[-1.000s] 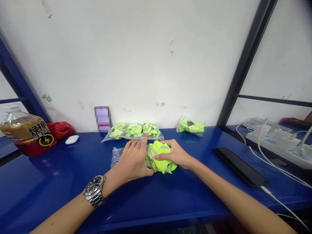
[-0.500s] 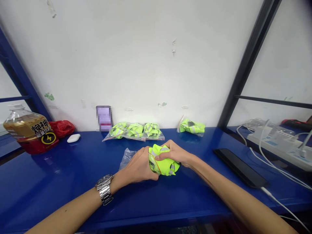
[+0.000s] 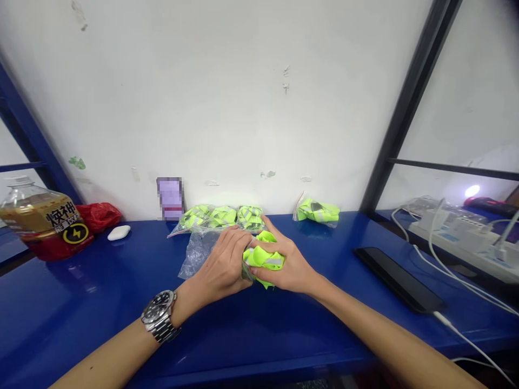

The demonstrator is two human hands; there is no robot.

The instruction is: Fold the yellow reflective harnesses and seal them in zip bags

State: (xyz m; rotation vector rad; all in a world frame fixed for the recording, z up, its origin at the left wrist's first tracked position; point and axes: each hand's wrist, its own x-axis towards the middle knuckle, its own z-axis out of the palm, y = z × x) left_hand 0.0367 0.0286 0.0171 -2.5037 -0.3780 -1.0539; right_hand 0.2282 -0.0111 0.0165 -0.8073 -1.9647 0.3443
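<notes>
Just above the blue tabletop, my left hand [image 3: 229,256] is closed around a clear plastic bag [image 3: 198,251], whose loose end spreads out to the left. My right hand [image 3: 290,265] grips a bundled yellow-green reflective vest [image 3: 265,259] with grey stripes, its fingers curled over the cloth. The vest's left end sits at the bag's mouth between both hands; how far inside it is, my left hand hides. Behind them, several bagged bundles [image 3: 223,216] of the same yellow-green cloth lie side by side, and another bagged bundle [image 3: 318,210] lies farther right by the wall.
On the left stand a large drink bottle [image 3: 48,221], a red plastic bag [image 3: 99,216] and a white case [image 3: 119,233]. A phone [image 3: 170,199] leans against the wall. A black phone [image 3: 399,278] on a cable lies at right, near a white power strip [image 3: 462,232] and a lit flashlight [image 3: 490,205].
Both hands and the vest have shifted slightly left. My right hand has turned, its fingers now around the vest's right side. More of the clear bag shows at left. The flashlight's glow appears.
</notes>
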